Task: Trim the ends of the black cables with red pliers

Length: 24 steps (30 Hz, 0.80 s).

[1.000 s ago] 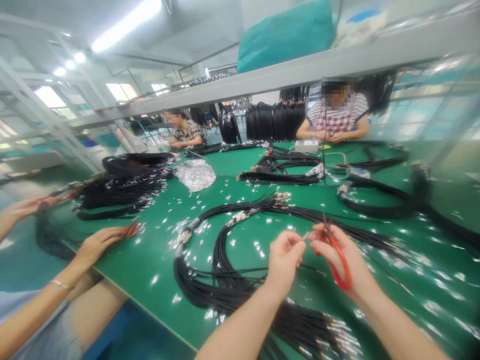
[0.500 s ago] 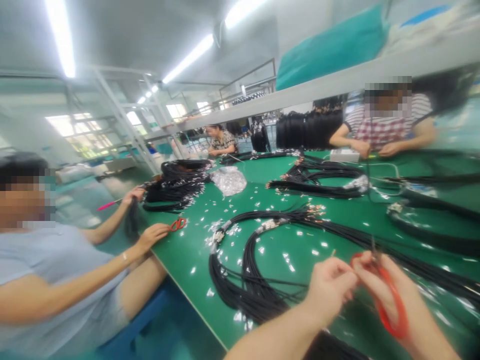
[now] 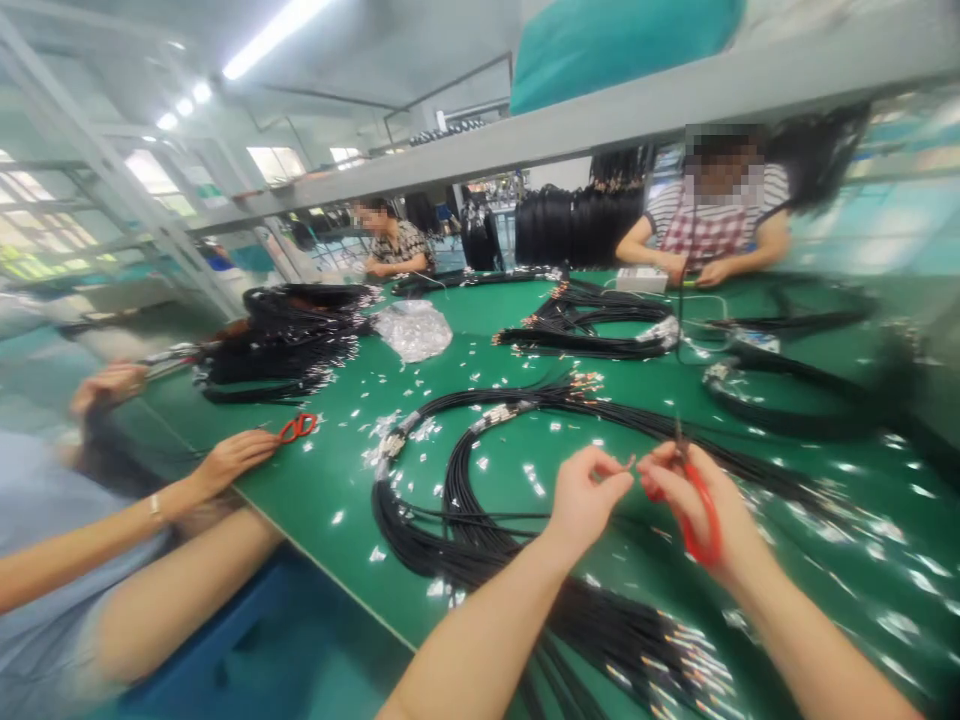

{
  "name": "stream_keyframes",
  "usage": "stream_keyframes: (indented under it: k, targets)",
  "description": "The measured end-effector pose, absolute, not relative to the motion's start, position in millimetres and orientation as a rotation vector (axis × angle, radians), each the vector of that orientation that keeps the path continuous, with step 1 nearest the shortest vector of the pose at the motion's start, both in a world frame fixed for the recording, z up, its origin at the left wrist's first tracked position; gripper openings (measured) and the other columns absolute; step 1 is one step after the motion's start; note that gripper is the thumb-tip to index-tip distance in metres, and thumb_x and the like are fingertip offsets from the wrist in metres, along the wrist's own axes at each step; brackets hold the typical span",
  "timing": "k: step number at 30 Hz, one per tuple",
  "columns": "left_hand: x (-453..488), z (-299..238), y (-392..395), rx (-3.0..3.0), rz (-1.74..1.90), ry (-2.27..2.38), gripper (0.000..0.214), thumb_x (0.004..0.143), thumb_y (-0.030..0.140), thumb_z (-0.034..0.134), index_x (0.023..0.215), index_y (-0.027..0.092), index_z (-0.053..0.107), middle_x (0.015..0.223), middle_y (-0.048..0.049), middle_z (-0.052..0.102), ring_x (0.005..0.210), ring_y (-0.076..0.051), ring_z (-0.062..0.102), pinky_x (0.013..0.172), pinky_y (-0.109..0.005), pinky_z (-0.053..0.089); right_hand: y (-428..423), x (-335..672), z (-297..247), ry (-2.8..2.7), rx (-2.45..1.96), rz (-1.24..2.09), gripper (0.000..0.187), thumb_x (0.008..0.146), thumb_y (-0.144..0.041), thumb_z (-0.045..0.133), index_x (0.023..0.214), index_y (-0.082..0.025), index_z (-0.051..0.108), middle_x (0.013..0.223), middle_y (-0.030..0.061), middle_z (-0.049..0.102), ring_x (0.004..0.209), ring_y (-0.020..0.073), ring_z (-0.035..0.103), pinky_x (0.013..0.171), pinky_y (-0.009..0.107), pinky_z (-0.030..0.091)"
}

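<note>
My left hand (image 3: 589, 498) is closed in a pinch above the green table, and a small copper-coloured tip like a cable end shows at its fingertips. Just to its right, my right hand (image 3: 705, 500) is wrapped round red-handled scissors (image 3: 705, 530), their blades pointing up and away from me. The fingertips of both hands are close but apart. Beneath and beyond them lie bundles of black cables (image 3: 409, 530), curved across the table, some with copper-coloured ends (image 3: 694, 655) near me.
Small white scraps dot the green table (image 3: 352, 530). A clear plastic bag (image 3: 414, 330) lies behind, beside a pile of black cables (image 3: 281, 345). At left, a co-worker's hand (image 3: 240, 458) touches other red-handled scissors (image 3: 298, 428). Another person (image 3: 705, 220) sits across the table, under a shelf (image 3: 600, 125).
The view has swung to the right. My hands have drawn slightly apart, with the scissors still in the right one. The co-worker at left has partly gone out of view.
</note>
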<state>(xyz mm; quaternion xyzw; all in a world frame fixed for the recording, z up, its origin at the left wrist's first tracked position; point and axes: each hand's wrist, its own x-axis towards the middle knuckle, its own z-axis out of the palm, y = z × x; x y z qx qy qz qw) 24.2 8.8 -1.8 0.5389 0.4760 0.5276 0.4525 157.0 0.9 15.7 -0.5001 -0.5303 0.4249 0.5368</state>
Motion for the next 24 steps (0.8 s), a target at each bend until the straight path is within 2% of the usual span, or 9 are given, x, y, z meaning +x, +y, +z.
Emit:
stream_keyframes:
  k: [6, 14, 20, 24]
  targets:
    - [27, -6, 0, 1.599, 1.405, 1.211, 0.009, 0.067, 0.016, 0.060, 0.061, 0.018, 0.054, 0.064, 0.0010, 0.052, 0.070, -0.014, 0.047, 0.067, -0.026, 0.035, -7, 149, 20, -1.319, -1.223, 0.848, 0.023, 0.066, -0.035, 0.067, 0.074, -0.021, 0.051, 0.068, -0.0016, 0.055, 0.064, 0.0144, 0.053, 0.065, 0.029, 0.045]
    - [25, -2, 8, 0.941, 1.049, 0.765, 0.017, 0.062, 0.026, 0.066, 0.062, 0.013, 0.055, 0.055, 0.0005, 0.053, 0.051, -0.008, 0.042, 0.053, -0.022, 0.031, 2, 163, 5, -1.406, -1.146, 0.865, 0.017, 0.070, -0.031, 0.063, 0.075, -0.021, 0.050, 0.070, -0.0008, 0.057, 0.063, 0.0142, 0.054, 0.065, 0.030, 0.046]
    - [13, 13, 6, 0.890, 0.972, 0.588, 0.029, 0.061, 0.037, 0.068, 0.060, 0.013, 0.052, 0.054, -0.0003, 0.050, 0.049, -0.008, 0.042, 0.045, -0.022, 0.024, 6, 171, -4, -1.526, -1.247, 0.675, 0.014, 0.072, -0.032, 0.058, 0.070, -0.022, 0.049, 0.067, -0.0010, 0.054, 0.061, 0.0142, 0.052, 0.061, 0.028, 0.044]
    - [12, 20, 3, 0.986, 1.100, 0.669, 0.020, 0.063, 0.028, 0.068, 0.063, 0.014, 0.054, 0.057, -0.0006, 0.053, 0.057, -0.010, 0.046, 0.057, -0.023, 0.034, 11, 177, -12, -1.589, -1.451, 0.600, 0.017, 0.068, -0.035, 0.061, 0.067, -0.022, 0.050, 0.059, -0.0024, 0.053, 0.055, 0.0146, 0.049, 0.056, 0.029, 0.041]
